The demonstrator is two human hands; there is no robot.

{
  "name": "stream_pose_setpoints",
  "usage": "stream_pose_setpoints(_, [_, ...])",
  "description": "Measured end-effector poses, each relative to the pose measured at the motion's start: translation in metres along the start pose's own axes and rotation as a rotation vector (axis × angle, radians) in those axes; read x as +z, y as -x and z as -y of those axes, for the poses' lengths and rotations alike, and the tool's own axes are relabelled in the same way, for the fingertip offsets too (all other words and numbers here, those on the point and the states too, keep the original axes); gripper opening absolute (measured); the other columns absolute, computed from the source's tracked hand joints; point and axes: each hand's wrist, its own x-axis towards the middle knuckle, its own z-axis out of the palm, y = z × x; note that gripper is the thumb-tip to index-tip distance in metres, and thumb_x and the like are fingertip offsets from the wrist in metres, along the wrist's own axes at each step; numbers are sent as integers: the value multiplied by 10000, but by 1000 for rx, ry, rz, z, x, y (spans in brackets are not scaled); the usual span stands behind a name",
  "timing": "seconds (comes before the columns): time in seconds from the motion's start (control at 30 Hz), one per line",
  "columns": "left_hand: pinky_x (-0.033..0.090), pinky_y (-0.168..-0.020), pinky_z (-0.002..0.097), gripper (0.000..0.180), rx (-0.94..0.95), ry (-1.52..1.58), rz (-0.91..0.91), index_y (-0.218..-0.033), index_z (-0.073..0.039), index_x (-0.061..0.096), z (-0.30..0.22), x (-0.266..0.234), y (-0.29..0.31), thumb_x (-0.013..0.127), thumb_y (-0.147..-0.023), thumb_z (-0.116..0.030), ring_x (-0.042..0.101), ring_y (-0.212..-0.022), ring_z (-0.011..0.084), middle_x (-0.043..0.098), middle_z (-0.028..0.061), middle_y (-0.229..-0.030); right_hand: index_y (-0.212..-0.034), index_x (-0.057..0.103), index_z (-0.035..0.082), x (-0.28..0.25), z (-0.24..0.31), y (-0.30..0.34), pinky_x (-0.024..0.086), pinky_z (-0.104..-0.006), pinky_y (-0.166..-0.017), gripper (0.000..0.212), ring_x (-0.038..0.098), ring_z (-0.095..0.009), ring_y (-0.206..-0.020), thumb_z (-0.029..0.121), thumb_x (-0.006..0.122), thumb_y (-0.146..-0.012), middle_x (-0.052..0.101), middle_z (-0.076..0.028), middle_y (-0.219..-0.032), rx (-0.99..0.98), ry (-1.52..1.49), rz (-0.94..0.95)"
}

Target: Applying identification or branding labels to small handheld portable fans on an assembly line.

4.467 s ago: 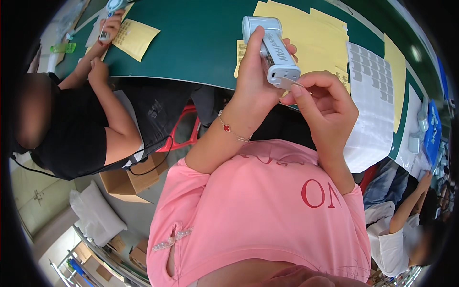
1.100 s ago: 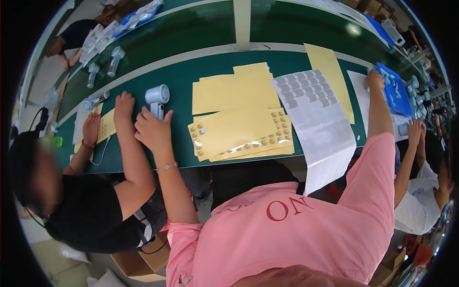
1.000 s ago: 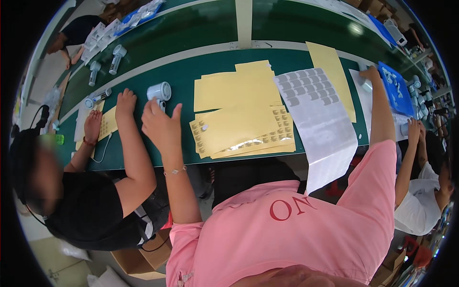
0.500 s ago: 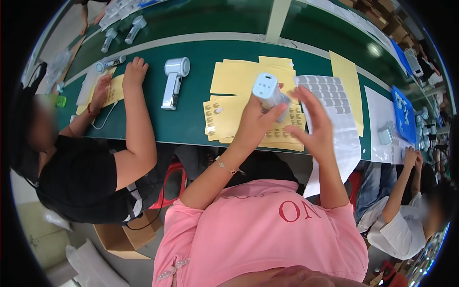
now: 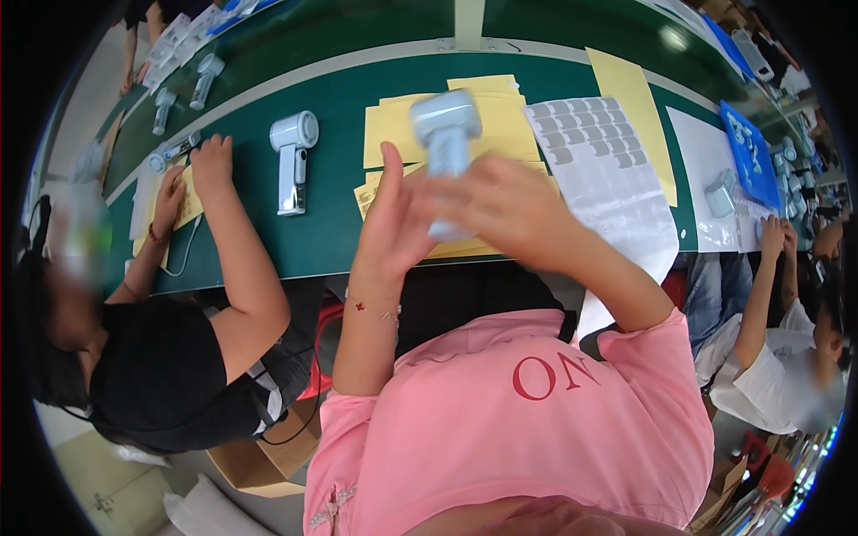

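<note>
A light-blue handheld fan (image 5: 444,116) stands upright above the yellow sheets (image 5: 389,134), its round head on top and its handle pointing down. My right hand (image 5: 523,210), blurred by motion, has its fingers wrapped across the handle from the right. On the other side, my left hand (image 5: 391,219) has its thumb raised and palm turned toward the fan; some of its fingers are hidden behind the right hand. To the right lies a white sheet of grey labels (image 5: 585,134), part of it bare backing hanging over the table's near edge.
Another handheld fan (image 5: 291,165) lies on the green table (image 5: 344,80) to the left. A co-worker's hands (image 5: 210,170) work over a yellow sheet beyond it. At the right are a blue tray (image 5: 749,170), several fans and another person's hands (image 5: 776,237).
The fan has turned from its base end facing up to its head on top. My right hand, open beside it before, now grips the handle, while my left hand has loosened.
</note>
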Motion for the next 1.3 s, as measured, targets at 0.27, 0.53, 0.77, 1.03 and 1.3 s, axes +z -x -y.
stream_pose_setpoints(0.27, [540, -683, 340, 371, 280, -303, -319, -1095, -29, 447, 3, 3, -4, 420, -930, -360, 604, -770, 195, 575, 137, -856, -883, 626, -1, -59, -122, 125, 467, -266, -618, 158, 582, -203, -667, -5, 642, -726, 596, -125, -854, 882, 243, -92])
stream_pose_setpoints(0.53, [517, -506, 274, 470, 203, -99, -144, -1052, -16, 498, 1, -19, -7, 408, -912, -455, 583, -617, 140, 575, 87, -738, -852, 632, -15, -43, -127, 148, 477, -329, -660, 164, 592, -281, -693, 35, 679, -703, 594, -154, -850, 1002, 329, -121])
stream_pose_setpoints(0.77, [502, -499, 261, 522, 251, -194, -194, -1039, -28, 506, 2, -17, -5, 454, -870, -519, 581, -620, 135, 578, 78, -756, -866, 596, -3, -49, -139, 151, 468, -347, -645, 186, 582, -278, -704, 71, 680, -716, 576, -156, -775, 1030, 339, -37])
stream_pose_setpoints(1.03, [517, -688, 344, 530, 255, 8, -206, -1009, -44, 514, 0, -13, 3, 450, -861, -548, 607, -785, 214, 584, 115, -852, -964, 612, 3, -34, -121, 163, 465, -320, -659, 223, 571, -244, -710, 150, 634, -798, 579, -130, -908, 879, 573, -70])
stream_pose_setpoints(1.3, [467, -862, 411, 465, 244, 28, -117, -1167, -54, 403, -2, -11, 9, 410, -916, -445, 562, -1014, 308, 538, 220, -1094, -960, 625, 21, -49, -126, 164, 456, -290, -638, 193, 534, -190, -658, 120, 636, -794, 579, -108, -891, 998, 370, -95])
